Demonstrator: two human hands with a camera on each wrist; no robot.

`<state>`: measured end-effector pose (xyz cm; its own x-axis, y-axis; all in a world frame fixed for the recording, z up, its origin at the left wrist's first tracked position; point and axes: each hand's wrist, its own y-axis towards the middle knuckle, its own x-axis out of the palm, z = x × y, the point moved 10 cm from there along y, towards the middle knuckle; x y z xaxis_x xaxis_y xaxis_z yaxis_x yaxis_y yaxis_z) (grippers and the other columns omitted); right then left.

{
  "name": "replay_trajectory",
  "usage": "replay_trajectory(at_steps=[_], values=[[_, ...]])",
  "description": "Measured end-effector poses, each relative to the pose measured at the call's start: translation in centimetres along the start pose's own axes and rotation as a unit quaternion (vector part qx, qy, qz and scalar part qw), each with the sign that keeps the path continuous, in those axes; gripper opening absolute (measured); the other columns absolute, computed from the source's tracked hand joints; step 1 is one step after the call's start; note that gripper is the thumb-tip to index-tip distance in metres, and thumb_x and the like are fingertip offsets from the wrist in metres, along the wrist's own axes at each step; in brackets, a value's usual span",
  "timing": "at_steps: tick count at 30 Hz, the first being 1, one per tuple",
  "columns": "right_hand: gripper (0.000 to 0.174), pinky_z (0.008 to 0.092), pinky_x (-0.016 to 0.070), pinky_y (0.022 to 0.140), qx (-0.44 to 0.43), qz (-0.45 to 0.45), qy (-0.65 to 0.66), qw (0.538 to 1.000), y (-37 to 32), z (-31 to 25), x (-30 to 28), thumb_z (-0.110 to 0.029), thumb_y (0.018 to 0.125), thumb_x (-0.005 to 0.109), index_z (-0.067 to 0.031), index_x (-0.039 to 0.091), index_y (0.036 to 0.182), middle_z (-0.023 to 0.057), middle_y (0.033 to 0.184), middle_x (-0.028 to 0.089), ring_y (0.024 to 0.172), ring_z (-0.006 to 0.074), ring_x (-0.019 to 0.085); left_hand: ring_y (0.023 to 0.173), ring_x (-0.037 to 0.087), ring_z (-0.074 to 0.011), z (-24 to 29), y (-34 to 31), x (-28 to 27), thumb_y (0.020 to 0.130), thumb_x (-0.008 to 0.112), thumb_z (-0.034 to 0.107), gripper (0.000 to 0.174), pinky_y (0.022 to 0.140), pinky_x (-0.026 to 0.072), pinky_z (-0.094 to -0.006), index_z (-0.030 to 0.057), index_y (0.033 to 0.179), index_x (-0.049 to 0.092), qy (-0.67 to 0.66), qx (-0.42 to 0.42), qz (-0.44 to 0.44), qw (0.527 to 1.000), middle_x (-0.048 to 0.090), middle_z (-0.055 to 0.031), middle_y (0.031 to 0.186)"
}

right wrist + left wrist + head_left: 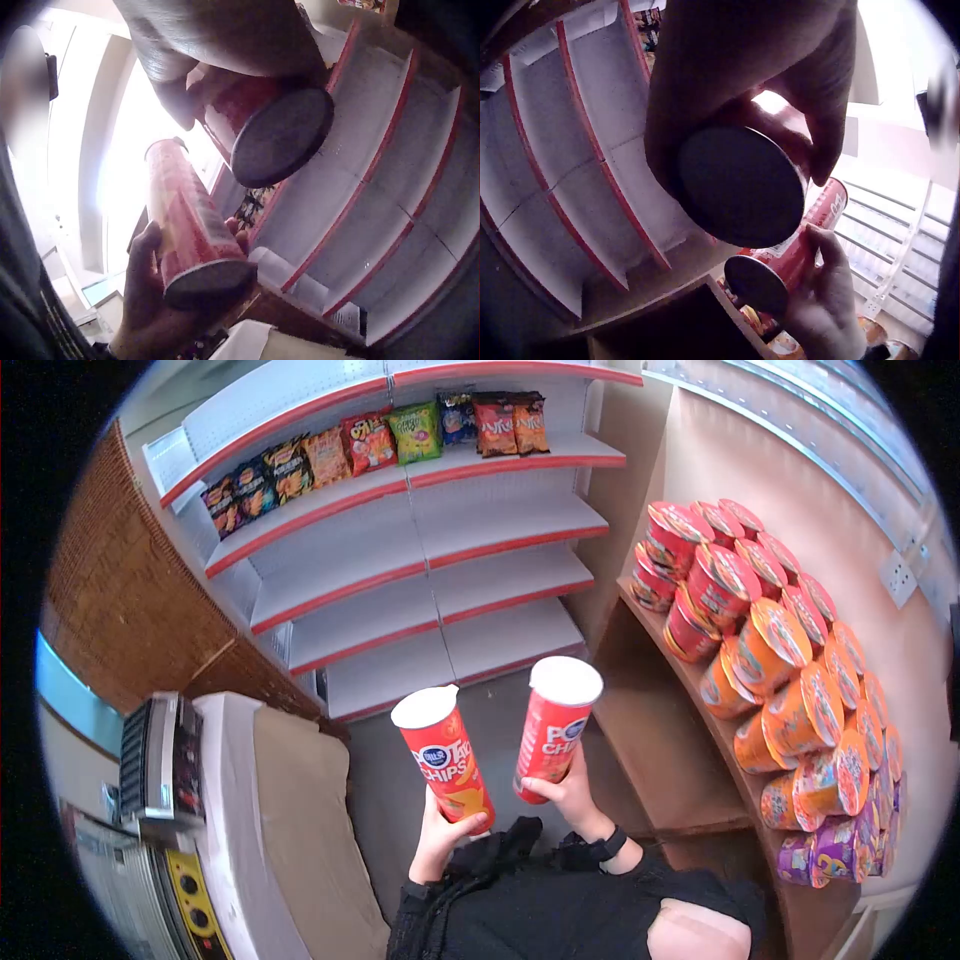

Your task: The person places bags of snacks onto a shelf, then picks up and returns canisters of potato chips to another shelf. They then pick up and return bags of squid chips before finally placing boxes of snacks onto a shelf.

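My left hand [437, 834] grips the lower part of a red potato chip can [446, 760] with a white lid, tilted a little to the left. A second red potato chip can [552, 732] leans slightly right, held near its base by my right hand [572, 800]. The two cans are apart, both lids facing up. From below, the left wrist view shows the dark round bottom of the left can [742, 187] close up. In the right wrist view the right can's dark bottom [283, 137] shows under my curled fingers.
Ahead stands a white shelf unit [500, 520] with red edges, chip bags [370, 442] lined up on an upper tier. Stacked instant noodle cups [775, 645] fill a brown wooden shelf [690, 710] on the right. A cloth-covered table [300, 790] and an appliance [160, 755] are at left.
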<state>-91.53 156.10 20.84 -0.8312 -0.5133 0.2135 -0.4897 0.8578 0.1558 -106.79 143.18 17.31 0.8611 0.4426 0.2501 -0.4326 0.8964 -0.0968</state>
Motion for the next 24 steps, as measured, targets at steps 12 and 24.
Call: replay_trajectory(at_steps=[12, 24], values=[[0.076, 0.0341, 0.0423, 0.090, -0.085, 0.140, -0.051, 0.985, 16.6, 0.2, -2.7, -0.012, 0.061, 0.077, -0.0043, 0.034, 0.123, 0.0084, 0.112, 0.051, 0.100, 0.0185, 0.054, 0.107, 0.051, -0.0201, 3.5, 16.9, -5.9, 0.057, 0.083, 0.015, 0.089, 0.093, 0.0415, -0.0365, 0.0030, 0.128, 0.030, 0.037, 0.039, -0.074, 0.996, 0.050, -0.0099, 0.116], [0.069, 0.0357, 0.0409, 0.093, -0.215, 0.268, 0.027, 0.939, 34.9, -4.0, -9.8, -0.013, 0.069, 0.073, -0.0032, 0.034, 0.125, 0.0085, 0.111, 0.051, 0.103, 0.0188, 0.052, 0.106, 0.052, -0.0204, 5.9, 32.7, -2.2, 0.057, 0.084, 0.014, 0.085, 0.091, 0.0426, -0.0360, 0.0035, 0.124, 0.033, 0.062, 0.009, -0.115, 0.991, 0.052, -0.0103, 0.115]])
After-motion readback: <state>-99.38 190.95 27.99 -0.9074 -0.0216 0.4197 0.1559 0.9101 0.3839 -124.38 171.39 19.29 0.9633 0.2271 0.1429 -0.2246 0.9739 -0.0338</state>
